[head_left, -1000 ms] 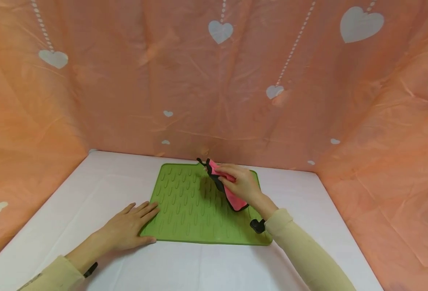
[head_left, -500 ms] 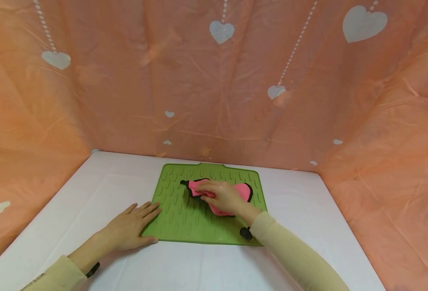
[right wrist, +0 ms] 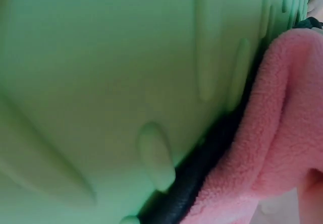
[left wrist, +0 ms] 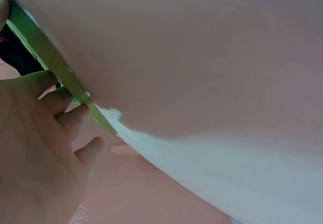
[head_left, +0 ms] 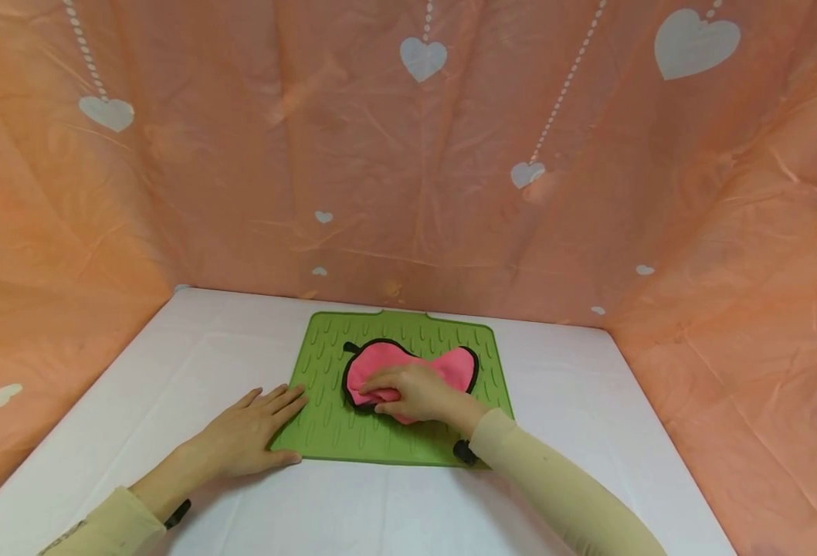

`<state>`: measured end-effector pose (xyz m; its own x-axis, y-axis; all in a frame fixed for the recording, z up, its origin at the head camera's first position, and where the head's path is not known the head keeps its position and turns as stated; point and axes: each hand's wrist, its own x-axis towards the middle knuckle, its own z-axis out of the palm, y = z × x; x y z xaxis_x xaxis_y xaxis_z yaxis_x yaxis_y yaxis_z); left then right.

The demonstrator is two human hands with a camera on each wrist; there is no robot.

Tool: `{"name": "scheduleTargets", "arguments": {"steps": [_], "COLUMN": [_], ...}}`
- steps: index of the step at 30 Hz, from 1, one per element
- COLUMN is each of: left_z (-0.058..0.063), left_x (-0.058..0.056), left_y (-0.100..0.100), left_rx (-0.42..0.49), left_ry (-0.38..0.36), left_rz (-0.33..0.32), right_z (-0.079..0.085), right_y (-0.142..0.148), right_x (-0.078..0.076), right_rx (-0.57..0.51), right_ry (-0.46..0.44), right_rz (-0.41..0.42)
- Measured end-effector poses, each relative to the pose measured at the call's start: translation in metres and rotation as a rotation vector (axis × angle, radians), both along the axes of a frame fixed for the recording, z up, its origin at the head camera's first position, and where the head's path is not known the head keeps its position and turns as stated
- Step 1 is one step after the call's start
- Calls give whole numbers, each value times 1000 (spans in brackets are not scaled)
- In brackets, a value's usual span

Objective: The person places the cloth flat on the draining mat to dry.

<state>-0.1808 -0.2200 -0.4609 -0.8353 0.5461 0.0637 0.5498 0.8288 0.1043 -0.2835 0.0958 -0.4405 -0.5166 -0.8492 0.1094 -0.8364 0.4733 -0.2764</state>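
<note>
On the green ridged mat lies a pink fleecy cleaning cloth with black trim and a small black loop at its far left corner. My right hand rests over its middle, fingers and thumb pinching a fold near the cloth's left front edge. The right wrist view shows the bunched cloth against the ridges; only a bit of the hand appears there. My left hand lies flat at the mat's left edge, fingertips on it, thumb at the near left corner. In the left wrist view its fingers are spread along the mat's edge.
The mat lies on a table covered in white cloth. Orange fabric walls with pale hearts close off the back and both sides. A black wrist-camera piece hangs beneath my right wrist, over the mat's near right part.
My right hand has moved left and toward me with the cloth, which was lifted and narrow a second ago and now lies spread on the mat. The left hand has stayed in place.
</note>
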Motion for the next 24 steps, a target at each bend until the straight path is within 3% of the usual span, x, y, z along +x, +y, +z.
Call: {"name": "scheduleTargets", "arguments": {"steps": [8,12,17,24], "left_z": [11,21,35,42], "left_x": [-5,-15,-36,-73], "left_y": [5,12,22,44], "left_rx": [10,62,167,368], "left_ry": [-114,-170,-150,-111], "left_rz": [-1,-2,10,90], "right_z": [3,10,20,15], "right_y": [5,14,31,55], "right_x": [3,9,15,14], "right_rx": [-38,-97,-234,-453], "right_ry": [-52,-146,-274,-234], "right_rz": [10,-40,-148,-268]}}
